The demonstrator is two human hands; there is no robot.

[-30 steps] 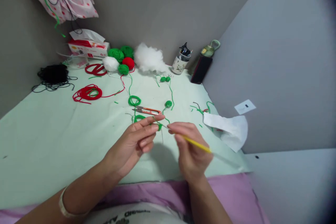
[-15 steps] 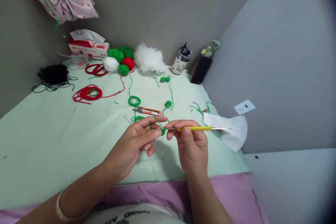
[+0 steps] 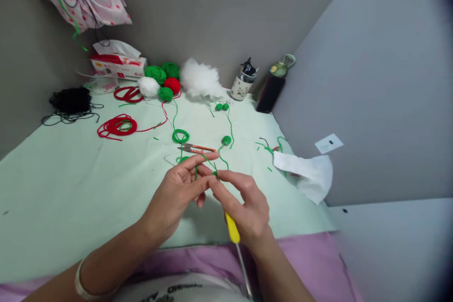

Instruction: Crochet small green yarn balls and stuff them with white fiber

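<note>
My left hand [image 3: 184, 184] pinches a small green crochet piece [image 3: 214, 173] between thumb and fingers, its index finger stretched out with green yarn [image 3: 197, 170] running over it. My right hand [image 3: 244, 203] grips a crochet hook [image 3: 232, 227] with a yellow handle; its thin tip meets the green piece at my left fingertips. The hook's far metal end slants down towards my lap. Much of the piece is hidden by my fingers. Just beyond my hands lie orange-handled thread snips [image 3: 200, 149] and a coil of green yarn [image 3: 180, 136].
Small green crocheted balls [image 3: 226, 140] lie past my hands. Yarn balls [image 3: 149, 87], white stuffing [image 3: 201, 79], a pen cup [image 3: 242, 86] and a dark phone [image 3: 271, 94] line the back. Red yarn [image 3: 122, 125] and black yarn [image 3: 73, 101] lie left, a white cloth-like sheet [image 3: 311, 177] right.
My right hand has turned the crochet hook from nearly level to steep, its handle now pointing down towards me. My right fingers have closed in on the left fingertips. The left hand has barely moved.
</note>
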